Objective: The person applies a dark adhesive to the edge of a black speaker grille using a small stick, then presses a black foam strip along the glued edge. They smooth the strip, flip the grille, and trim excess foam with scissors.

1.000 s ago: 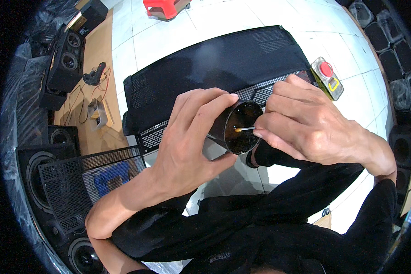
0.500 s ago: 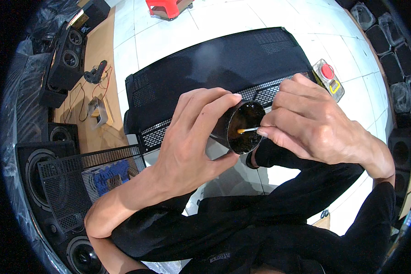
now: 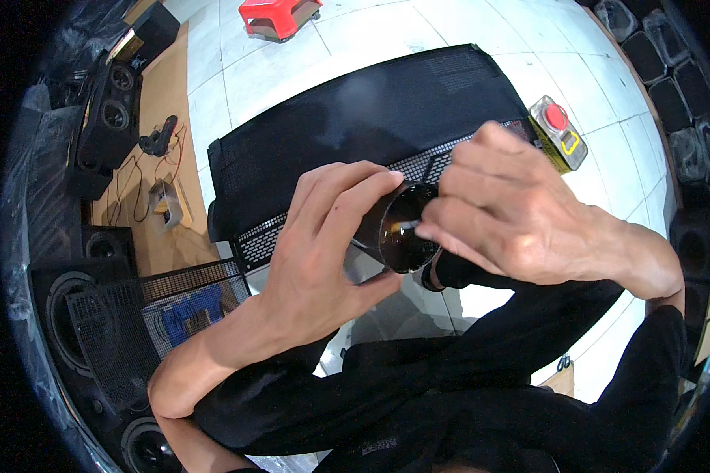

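Observation:
My left hand (image 3: 312, 244) is wrapped round a dark, round, hollow cup or tube (image 3: 410, 254), fingers over the top and thumb beneath. Its open mouth is tilted to the right. My right hand (image 3: 517, 221) pinches a thin white cotton swab (image 3: 400, 226) with a yellowish tip. The swab reaches inside the mouth, close to the inner wall; motion smears it, and my fingers cover most of its stick. Whether the tip touches the wall I cannot tell. Beyond my hands lies a long perforated metal grille (image 3: 262, 243) partly covered with black cloth (image 3: 347, 126).
A metal can with a red cap (image 3: 556, 118) stands right of the grille. Far off is a red stool (image 3: 276, 17). On the left are a wooden board (image 3: 162, 63) with a black tool (image 3: 159, 135), speaker boxes (image 3: 112, 110) and a mesh panel (image 3: 118, 339) over something blue.
My right hand has moved slightly left, carrying the swab deeper over the mouth and covering more of it. The left hand and the dark cup have shifted a little left.

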`<state>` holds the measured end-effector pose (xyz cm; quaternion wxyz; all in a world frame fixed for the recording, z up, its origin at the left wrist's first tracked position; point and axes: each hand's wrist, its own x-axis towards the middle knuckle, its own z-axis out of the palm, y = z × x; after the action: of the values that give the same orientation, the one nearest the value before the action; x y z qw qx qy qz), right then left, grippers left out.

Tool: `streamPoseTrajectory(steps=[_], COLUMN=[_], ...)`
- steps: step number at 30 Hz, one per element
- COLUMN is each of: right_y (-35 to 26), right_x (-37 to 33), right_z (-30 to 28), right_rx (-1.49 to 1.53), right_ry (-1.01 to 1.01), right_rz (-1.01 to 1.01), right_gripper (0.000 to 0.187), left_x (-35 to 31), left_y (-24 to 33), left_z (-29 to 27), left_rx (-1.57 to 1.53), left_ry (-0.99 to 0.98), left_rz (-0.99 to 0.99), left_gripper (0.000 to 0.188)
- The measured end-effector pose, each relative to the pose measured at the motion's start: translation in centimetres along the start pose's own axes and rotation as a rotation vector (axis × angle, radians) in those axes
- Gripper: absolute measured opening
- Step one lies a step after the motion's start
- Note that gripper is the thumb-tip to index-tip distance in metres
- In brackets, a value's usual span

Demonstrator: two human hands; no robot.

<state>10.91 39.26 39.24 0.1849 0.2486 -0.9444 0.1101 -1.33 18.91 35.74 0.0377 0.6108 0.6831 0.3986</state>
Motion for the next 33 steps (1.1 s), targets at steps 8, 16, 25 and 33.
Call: streamPoseTrajectory(steps=[8,16,25,33], right_y=[-0.1,0.2,0.3,0.5], right_x=[-0.6,-0.3,-0.6,-0.6], right_z=[0.0,-0.8,-1.0,-0.9], right_rx=[-0.055,0.097,0.089,0.092], right_ry=[0.043,0.094,0.03,0.007], right_rz=[0.019,0.103,0.173,0.197], right_gripper=[0.017,0.02,0.023,0.026], left_x=[0.1,0.0,-0.2,-0.2], left_y=[-0.1,-0.3,-0.6,-0.7], left_z=[0.2,0.1,0.2,0.1], left_rx=[-0.002,-0.005,-0.013,-0.016], left_ry=[-0.001,0.011,0.028,0.021], left_rz=[0.009,-0.003,0.022,0.027], left_gripper=[0.083,0.083,0.086,0.087])
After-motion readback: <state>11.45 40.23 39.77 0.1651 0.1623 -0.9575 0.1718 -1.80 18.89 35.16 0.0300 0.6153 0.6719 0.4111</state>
